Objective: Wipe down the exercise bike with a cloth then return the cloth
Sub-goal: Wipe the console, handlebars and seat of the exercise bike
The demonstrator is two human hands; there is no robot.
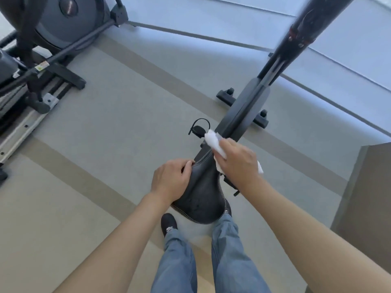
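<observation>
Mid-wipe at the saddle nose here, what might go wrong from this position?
1. The white cloth hangs loose beyond the right hand, close to the pedal strap; it might snag.
2. The left hand only curls over the saddle edge, so a hard wipe could shift the bike.
3. Feet stand close under the saddle; tripping on the frame is possible.

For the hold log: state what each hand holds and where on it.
The right hand grips the white cloth around its middle, both ends sticking out. The left hand grips the black saddle by its left edge.
</observation>
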